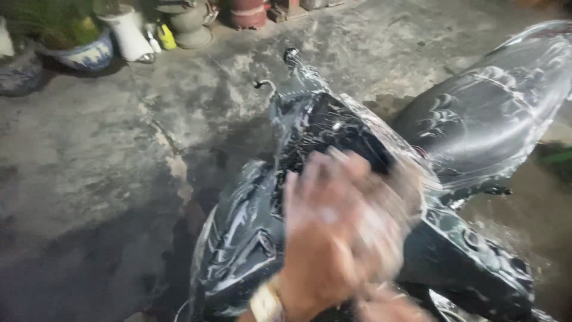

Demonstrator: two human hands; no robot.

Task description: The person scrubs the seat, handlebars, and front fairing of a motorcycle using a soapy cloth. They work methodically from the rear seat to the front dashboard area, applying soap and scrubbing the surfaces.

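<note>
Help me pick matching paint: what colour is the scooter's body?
Black, streaked with white soap suds; the scooter shows in the head view.

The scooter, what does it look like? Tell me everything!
The scooter is dark and glossy, streaked all over with white soap suds. Its black seat sits at the upper right, also lathered. A handlebar end pokes up near the top. It stands on wet grey concrete. A blurred, soapy hand is on its body near the middle. Whether that hand holds a sponge is too blurred to tell.
</note>
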